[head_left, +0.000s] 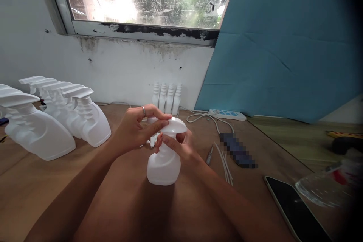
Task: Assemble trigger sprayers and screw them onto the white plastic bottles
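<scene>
A white spray bottle stands upright on the brown table in front of me, its trigger sprayer head on top. My left hand pinches the sprayer head from the left, thumb and fingers on its upper side. Around the bottle's neck just below the head, my right hand has its fingers wrapped. Part of the trigger shows between the two hands, and the neck is mostly hidden by fingers.
Several white spray bottles stand in rows at the left. Narrow ribbed white pieces lean on the wall. Right of me are a power strip, a pen-like tool, thin white tubes, a phone and a clear bottle.
</scene>
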A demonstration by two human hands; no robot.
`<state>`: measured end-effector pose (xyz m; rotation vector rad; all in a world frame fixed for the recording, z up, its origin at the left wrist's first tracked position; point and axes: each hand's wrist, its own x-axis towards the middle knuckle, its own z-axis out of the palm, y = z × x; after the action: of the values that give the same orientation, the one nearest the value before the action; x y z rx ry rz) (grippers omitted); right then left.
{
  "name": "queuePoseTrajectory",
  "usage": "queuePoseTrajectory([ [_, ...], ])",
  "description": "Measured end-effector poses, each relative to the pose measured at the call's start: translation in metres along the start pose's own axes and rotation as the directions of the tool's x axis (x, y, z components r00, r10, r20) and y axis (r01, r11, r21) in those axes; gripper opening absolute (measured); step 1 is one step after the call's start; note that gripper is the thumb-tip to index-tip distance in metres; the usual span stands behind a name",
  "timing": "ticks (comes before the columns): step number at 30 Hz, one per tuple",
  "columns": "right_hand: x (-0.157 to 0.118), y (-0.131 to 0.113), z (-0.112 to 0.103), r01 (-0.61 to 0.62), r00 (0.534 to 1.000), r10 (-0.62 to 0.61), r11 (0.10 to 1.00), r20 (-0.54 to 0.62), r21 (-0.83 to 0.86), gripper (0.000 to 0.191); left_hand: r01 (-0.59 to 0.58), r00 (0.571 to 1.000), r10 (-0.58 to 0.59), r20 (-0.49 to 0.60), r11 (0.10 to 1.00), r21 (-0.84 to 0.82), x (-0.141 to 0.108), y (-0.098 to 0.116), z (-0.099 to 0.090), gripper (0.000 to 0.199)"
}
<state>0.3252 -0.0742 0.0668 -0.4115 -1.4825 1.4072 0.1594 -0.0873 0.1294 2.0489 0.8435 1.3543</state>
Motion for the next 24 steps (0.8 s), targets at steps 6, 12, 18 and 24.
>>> queuePoseTrajectory([
  [6, 0.006, -0.015, -0.008, -0.239, 0.945, 0.241, 0.970, 0.220, -0.040, 0.019, -0.110, 0.989, 0.101, -0.104, 0.991, -0.079, -0.022, -0.020, 0.001, 0.034],
  [12, 0.004, -0.015, 0.002, -0.222, 0.941, 0.217, 0.975, 0.260, -0.012, 0.016, 0.159, 0.967, -0.175, -0.183, 0.982, -0.097, -0.088, -0.044, 0.005, 0.037],
  [18, -0.009, -0.011, 0.022, -0.225, 0.910, 0.234, 0.972, 0.342, -0.067, 0.054, 0.359, 0.932, -0.361, -0.012, 0.922, 0.143, -0.152, -0.052, 0.018, 0.044],
  [24, -0.024, -0.053, 0.027, 0.308, 0.949, -0.244, 0.847, 0.200, -0.432, 0.036, 0.499, 0.862, -0.382, -0.333, 0.753, 0.429, -0.187, -0.055, -0.035, 0.035],
])
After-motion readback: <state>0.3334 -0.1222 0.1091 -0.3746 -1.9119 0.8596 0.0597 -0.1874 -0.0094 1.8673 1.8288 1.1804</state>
